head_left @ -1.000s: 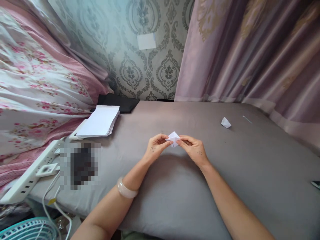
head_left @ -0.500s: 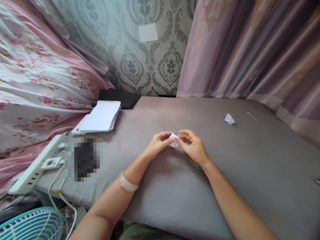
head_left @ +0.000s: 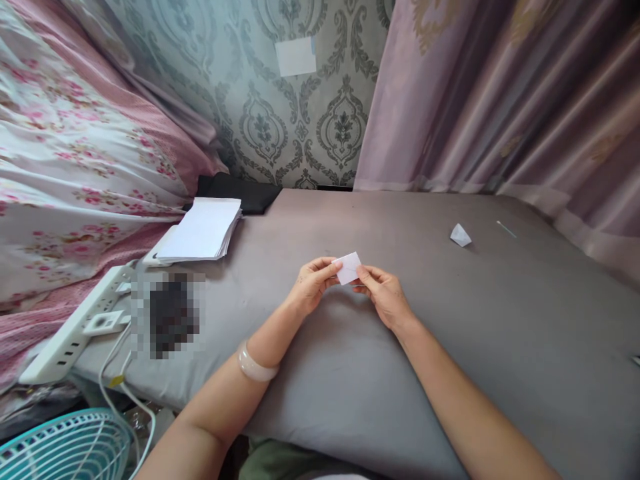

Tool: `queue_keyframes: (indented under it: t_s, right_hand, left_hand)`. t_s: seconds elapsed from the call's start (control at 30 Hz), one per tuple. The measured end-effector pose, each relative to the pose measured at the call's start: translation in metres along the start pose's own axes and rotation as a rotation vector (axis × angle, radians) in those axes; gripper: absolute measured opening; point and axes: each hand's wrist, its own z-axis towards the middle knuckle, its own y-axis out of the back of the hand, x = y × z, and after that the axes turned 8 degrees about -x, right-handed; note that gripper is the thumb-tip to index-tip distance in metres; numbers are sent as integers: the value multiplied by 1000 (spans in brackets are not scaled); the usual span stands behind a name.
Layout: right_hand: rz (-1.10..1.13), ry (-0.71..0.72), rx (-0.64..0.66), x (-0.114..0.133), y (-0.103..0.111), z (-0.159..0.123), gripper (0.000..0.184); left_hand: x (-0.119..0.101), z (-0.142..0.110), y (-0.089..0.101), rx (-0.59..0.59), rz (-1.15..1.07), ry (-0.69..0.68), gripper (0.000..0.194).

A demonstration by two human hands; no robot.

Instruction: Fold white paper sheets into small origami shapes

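Observation:
A small folded piece of white paper is held between my two hands above the grey cloth. My left hand pinches its left edge, thumb on top and fingers behind. On the opposite side, my right hand grips the lower right edge between thumb and fingers. The paper looks flat and roughly square, with a crease line across its face. Another folded white paper piece rests on the cloth to the right, apart from both hands.
A stack of white paper lies at the left, by a black folder-like item. Nearer are a white power strip with cables, a pixelated dark patch and a turquoise fan. A thin cotton-swab-like stick lies far right.
The folded paper has turned from a pointed, partly opened shape to a flat square facing me. Both hands shifted their grip to its sides.

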Motion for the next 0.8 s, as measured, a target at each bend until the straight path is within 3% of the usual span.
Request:
queue_keyframes:
  t_s: [0.2,0.43,0.7,0.8]
  right_hand:
    - [-177,161,-75,2,11,8,37]
    - [73,-69,-114,0,6,7,47]
    - [-80,38,-68,7,11,6,41]
    - [-111,4,-61,8,12,5,44]
  left_hand:
    - [6,1,3,87,205,78,33]
    - [14,2,2,-33,138,-41,34]
    - [10,1,5,42,280,124,33]
    - [11,1,6,45,303,135,34]
